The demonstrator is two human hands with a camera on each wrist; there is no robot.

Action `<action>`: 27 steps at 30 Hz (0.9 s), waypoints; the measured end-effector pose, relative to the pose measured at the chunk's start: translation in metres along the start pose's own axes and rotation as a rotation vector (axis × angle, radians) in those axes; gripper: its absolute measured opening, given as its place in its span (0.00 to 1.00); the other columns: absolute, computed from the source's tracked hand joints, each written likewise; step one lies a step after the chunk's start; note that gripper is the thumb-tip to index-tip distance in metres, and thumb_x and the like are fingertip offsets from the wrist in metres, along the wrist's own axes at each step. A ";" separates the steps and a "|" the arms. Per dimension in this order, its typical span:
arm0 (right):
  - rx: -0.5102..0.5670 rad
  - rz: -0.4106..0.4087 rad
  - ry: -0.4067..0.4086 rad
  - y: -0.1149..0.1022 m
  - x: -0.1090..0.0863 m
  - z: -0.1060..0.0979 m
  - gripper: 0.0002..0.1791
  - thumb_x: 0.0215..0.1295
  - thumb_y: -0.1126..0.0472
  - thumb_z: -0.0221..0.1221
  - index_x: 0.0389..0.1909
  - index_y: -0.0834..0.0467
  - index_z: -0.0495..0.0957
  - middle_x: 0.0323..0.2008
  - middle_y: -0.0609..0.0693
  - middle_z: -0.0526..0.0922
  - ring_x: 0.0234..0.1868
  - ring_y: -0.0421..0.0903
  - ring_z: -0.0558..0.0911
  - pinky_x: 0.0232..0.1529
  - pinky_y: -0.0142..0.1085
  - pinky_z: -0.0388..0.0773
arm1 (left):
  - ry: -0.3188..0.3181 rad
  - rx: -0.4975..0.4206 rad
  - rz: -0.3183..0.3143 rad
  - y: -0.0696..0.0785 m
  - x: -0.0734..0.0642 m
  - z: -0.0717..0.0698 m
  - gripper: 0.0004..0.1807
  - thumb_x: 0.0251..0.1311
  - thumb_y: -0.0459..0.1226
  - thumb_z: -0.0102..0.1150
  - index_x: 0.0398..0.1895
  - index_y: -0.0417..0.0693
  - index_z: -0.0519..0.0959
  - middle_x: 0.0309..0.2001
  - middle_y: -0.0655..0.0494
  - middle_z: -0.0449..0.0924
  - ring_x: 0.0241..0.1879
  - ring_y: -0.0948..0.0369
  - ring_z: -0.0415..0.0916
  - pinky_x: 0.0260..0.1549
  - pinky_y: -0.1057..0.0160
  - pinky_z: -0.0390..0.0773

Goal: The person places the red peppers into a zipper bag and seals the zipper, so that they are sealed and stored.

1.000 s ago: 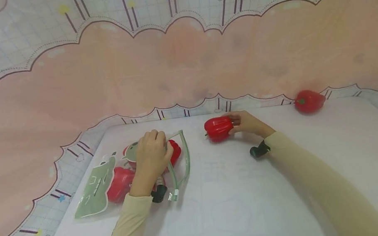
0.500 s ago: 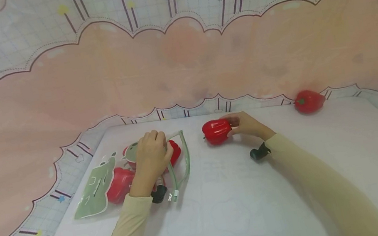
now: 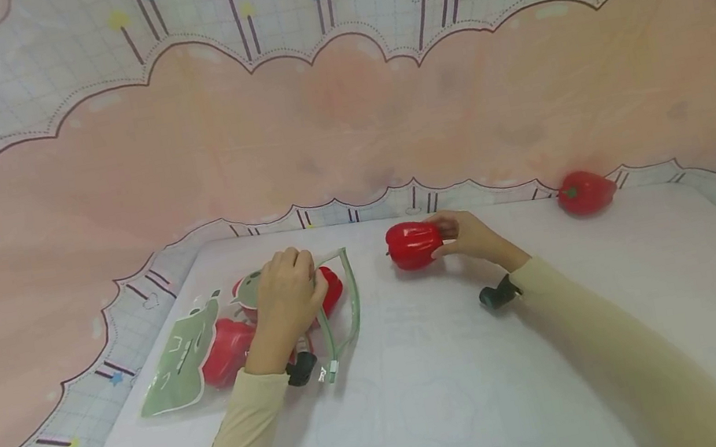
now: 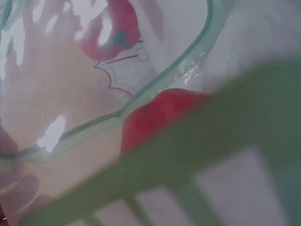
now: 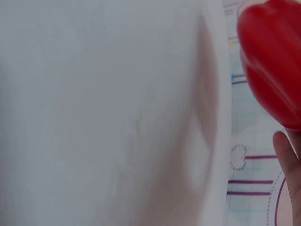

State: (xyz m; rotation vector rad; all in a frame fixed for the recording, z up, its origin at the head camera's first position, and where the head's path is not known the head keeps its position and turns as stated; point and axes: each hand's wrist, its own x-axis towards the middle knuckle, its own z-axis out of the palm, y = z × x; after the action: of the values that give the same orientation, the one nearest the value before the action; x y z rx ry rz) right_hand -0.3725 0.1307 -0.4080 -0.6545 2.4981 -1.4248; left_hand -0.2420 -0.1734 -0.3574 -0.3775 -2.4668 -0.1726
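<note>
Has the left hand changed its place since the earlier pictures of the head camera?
No. The left hand stays over the green-and-clear bag, with no visible shift against the white table's far edge.

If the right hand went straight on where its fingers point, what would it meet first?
Past the red pepper that the right hand holds, the first thing leftward looks to be the bag, at its green edge. Height is hard to judge in the head view, so it might pass above.
</note>
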 end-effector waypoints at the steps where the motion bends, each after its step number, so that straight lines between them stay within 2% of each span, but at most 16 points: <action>1: 0.013 0.001 0.009 -0.001 -0.001 0.000 0.33 0.52 0.65 0.66 0.60 0.60 0.68 0.59 0.60 0.75 0.61 0.56 0.74 0.59 0.47 0.72 | -0.001 0.000 0.000 0.000 0.000 0.000 0.06 0.50 0.35 0.59 0.24 0.42 0.72 0.25 0.49 0.72 0.27 0.55 0.67 0.29 0.61 0.70; 11: 0.131 -0.046 0.072 -0.018 -0.013 0.013 0.33 0.52 0.66 0.66 0.60 0.63 0.67 0.58 0.63 0.75 0.60 0.59 0.75 0.56 0.46 0.73 | 0.005 -0.003 0.000 0.000 0.000 0.000 0.06 0.50 0.34 0.58 0.24 0.41 0.72 0.25 0.49 0.71 0.27 0.55 0.67 0.29 0.60 0.70; 17: 0.145 -0.105 0.059 -0.025 -0.015 0.029 0.31 0.51 0.67 0.66 0.58 0.63 0.69 0.57 0.63 0.76 0.58 0.58 0.76 0.55 0.46 0.74 | -0.002 -0.004 -0.006 0.001 0.000 -0.001 0.06 0.50 0.35 0.58 0.25 0.42 0.72 0.25 0.49 0.72 0.28 0.55 0.67 0.30 0.60 0.71; 27: 0.166 -0.138 0.039 -0.034 -0.014 0.050 0.31 0.50 0.69 0.67 0.57 0.65 0.69 0.56 0.63 0.77 0.58 0.58 0.77 0.56 0.47 0.73 | 0.012 0.005 0.007 0.000 0.000 0.000 0.06 0.50 0.34 0.58 0.24 0.42 0.72 0.24 0.49 0.71 0.27 0.55 0.68 0.29 0.60 0.71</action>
State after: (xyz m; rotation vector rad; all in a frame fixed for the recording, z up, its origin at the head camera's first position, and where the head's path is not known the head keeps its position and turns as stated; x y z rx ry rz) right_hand -0.3314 0.0838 -0.4062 -0.7863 2.3691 -1.6872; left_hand -0.2419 -0.1732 -0.3573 -0.3819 -2.4535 -0.1656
